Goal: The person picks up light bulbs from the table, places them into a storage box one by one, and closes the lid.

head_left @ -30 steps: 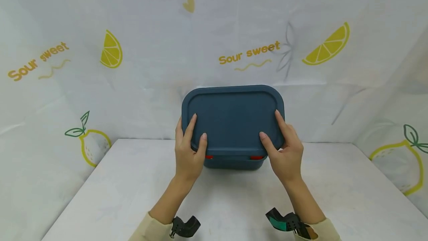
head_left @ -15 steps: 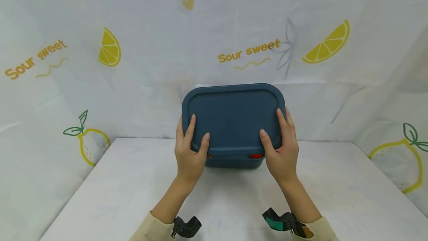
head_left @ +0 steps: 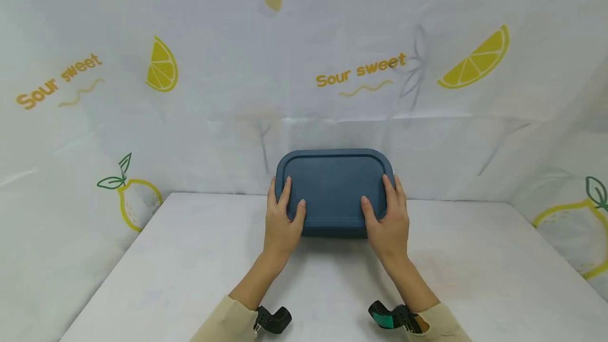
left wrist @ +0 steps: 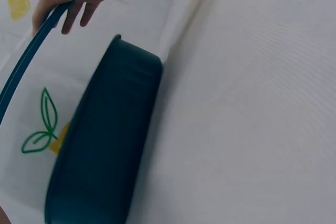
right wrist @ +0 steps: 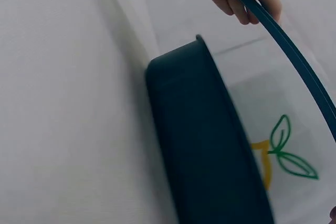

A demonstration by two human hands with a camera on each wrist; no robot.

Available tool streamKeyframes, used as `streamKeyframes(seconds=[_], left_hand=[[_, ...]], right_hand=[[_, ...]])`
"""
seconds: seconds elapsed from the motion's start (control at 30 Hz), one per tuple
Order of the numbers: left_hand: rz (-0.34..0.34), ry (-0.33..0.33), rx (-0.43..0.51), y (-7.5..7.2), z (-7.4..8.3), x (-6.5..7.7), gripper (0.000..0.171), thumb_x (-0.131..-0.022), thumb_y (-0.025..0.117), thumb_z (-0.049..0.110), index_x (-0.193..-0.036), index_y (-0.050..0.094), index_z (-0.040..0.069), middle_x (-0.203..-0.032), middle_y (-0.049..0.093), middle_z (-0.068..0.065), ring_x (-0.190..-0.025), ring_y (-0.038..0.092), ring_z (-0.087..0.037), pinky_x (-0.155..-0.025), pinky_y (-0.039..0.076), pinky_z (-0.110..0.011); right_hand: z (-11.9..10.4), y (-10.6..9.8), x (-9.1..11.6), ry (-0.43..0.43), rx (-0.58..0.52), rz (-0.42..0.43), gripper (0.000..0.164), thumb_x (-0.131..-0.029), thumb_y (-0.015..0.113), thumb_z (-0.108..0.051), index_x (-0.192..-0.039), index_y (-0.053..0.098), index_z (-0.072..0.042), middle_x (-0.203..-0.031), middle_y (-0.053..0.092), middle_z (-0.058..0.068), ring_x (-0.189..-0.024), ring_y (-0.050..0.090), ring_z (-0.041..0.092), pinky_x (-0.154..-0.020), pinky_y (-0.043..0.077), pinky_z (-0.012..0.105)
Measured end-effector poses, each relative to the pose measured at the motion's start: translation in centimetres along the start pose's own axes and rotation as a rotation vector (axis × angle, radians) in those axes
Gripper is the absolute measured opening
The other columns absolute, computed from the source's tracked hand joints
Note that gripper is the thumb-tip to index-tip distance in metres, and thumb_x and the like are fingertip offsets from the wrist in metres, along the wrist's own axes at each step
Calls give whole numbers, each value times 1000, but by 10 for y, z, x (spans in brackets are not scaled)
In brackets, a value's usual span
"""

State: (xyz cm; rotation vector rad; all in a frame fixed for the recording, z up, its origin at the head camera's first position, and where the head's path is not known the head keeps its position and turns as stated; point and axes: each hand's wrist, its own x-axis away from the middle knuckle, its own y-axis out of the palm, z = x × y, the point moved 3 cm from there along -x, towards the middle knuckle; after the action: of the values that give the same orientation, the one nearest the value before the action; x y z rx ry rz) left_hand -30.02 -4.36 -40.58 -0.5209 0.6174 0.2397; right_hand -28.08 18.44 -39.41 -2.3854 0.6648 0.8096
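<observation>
My left hand [head_left: 280, 226] and right hand [head_left: 391, 226] grip the two short ends of a dark blue rectangular lid [head_left: 337, 189]. Both thumbs lie on its top face, while other fingers reach round the sides. Below the lid is a matching blue box [head_left: 332, 233] on the table; only a strip of its front wall shows in the head view. From the side, in the left wrist view, the lid [left wrist: 30, 51] stands apart from the box [left wrist: 107, 129]. The right wrist view likewise has a gap between lid [right wrist: 294, 51] and box [right wrist: 205, 135]. The box's inside is hidden.
The white table [head_left: 190, 268] runs back to a white cloth wall [head_left: 228, 67] printed with lemons and lettering. The box stands close to that wall. A black wrist mount [head_left: 274, 320] is on the left wrist, and another black mount [head_left: 391, 316] is on the right.
Both hands have lowered the lid toward the box and moved slightly closer together. The red patches seen under the lid's front edge earlier no longer show.
</observation>
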Motion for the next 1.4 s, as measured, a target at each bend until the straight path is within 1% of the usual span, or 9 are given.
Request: streamKeyframes(seconds=[0.17, 0.43, 0.57, 0.67, 0.8, 0.87, 1.0, 1.2, 1.4], left_hand=[[-32, -68, -19, 8, -11, 6, 61, -101, 57, 27, -156, 38, 9, -167, 19, -23, -154, 25, -40, -118, 37, -57], [-54, -121, -6, 19, -24, 11, 62, -99, 59, 25, -154, 40, 4, -167, 19, -24, -154, 22, -43, -120, 33, -59], [-60, -165, 6, 21, -28, 12, 62, -98, 60, 24, -153, 42, 4, -166, 21, -24, -154, 23, -43, -120, 32, -59], [-66, -192, 2, 22, -31, 12, 61, -98, 60, 23, -153, 43, 4, -166, 22, -25, -153, 25, -44, -120, 33, -59], [-89, -200, 3, 24, -32, 13, 61, -97, 60, 22, -152, 43, 0, -165, 22, -27, -153, 25, -45, -121, 32, -59], [-102, -203, 13, 26, -31, 12, 61, -97, 60, 22, -151, 43, -1, -165, 22, -28, -153, 25, -45, -121, 32, -58], [-124, -216, 26, 29, -29, 12, 61, -97, 59, 23, -151, 43, -2, -165, 22, -28, -153, 26, -44, -122, 31, -57], [-147, -231, 25, 30, -29, 11, 60, -98, 55, 23, -151, 42, -2, -165, 22, -27, -153, 26, -43, -122, 31, -58], [-163, -243, 23, 30, -32, 10, 60, -96, 50, 21, -152, 42, 0, -166, 22, -25, -154, 25, -42, -122, 30, -59]], right_hand=[[17, 12, 11, 99, 20, -77, 64, -98, 65, -25, -154, 40, -7, -164, 28, 22, -149, 33, 47, -115, 32, 68], [28, 17, 14, 167, 28, -137, 61, -101, 59, -23, -155, 38, -4, -164, 26, 24, -152, 26, 46, -118, 27, 67], [32, 20, 15, 220, 33, -164, 60, -100, 58, -22, -154, 40, -4, -164, 28, 25, -151, 26, 48, -119, 25, 67], [36, 24, 16, 249, 45, -190, 59, -101, 57, -23, -154, 40, -4, -164, 28, 24, -152, 24, 49, -121, 21, 66], [40, 24, 16, 264, 64, -194, 59, -101, 58, -24, -154, 41, -4, -163, 30, 25, -151, 24, 49, -122, 21, 66], [41, 22, 16, 275, 64, -196, 59, -101, 59, -25, -153, 41, -4, -163, 30, 25, -151, 25, 49, -121, 23, 65], [44, 18, 14, 301, 66, -220, 59, -102, 57, -27, -153, 41, -3, -163, 30, 26, -151, 25, 48, -122, 23, 64], [48, 16, 13, 328, 80, -281, 61, -104, 53, -32, -156, 38, -5, -165, 27, 25, -153, 24, 46, -123, 24, 61], [50, 16, 8, 333, 121, -356, 67, -104, 49, -36, -159, 28, -5, -166, 23, 25, -153, 23, 45, -124, 23, 60]])
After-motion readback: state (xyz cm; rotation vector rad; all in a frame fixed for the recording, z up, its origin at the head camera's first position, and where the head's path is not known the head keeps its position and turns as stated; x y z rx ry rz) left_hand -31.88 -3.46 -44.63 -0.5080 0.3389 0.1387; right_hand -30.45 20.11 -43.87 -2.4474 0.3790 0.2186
